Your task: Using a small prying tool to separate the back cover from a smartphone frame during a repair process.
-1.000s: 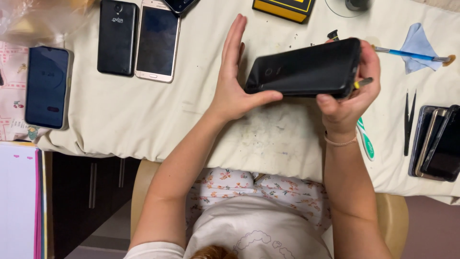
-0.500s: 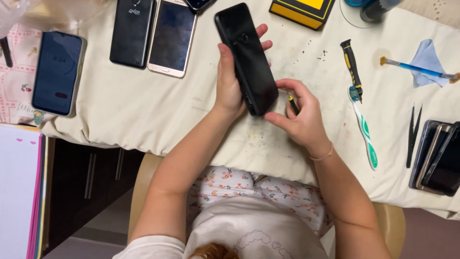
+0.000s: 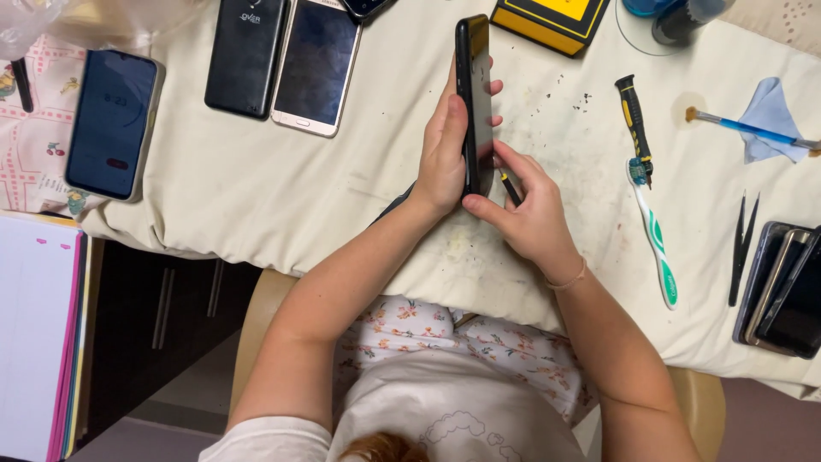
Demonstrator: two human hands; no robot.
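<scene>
Currently left hand (image 3: 445, 154) grips a black phone (image 3: 475, 103) held on edge over the cloth (image 3: 256, 197), fingers wrapped round it, thumb side toward the camera. Right hand (image 3: 526, 210) is pinched narrow on a small yellow-and-black tool (image 3: 510, 186), thumb tip touching the phone's lower end, tool tip just beside its edge. Packages: one yellow box (image 3: 556, 21) with a black border at the top edge, just right of the phone's upper end; lettering too small to tell. One blue round container (image 3: 676, 17) on a clear disc, top right, partly cut off. Phone count: four lying flat on the left — dark one with lit screen (image 3: 111, 124) far left, black one back-up (image 3: 246, 56), white-framed one (image 3: 316, 68) touching beside it, corner of another (image 3: 366, 7) at the top edge. Stack of phones (image 3: 787, 291) at the right edge, count cannot tell. Tools to the right: one black-and-yellow screwdriver (image 3: 634, 124), one green-and-white toothbrush (image 3: 654, 235) with its head just beside the driver tip, one blue-handled brush (image 3: 744, 128) lying across a blue wipe (image 3: 770, 115), one pair of black tweezers (image 3: 742, 248). Bottom left: stack of coloured folders (image 3: 43, 342), edges pink and yellow. Patterned mat (image 3: 34, 154) under the far-left phone.
</scene>
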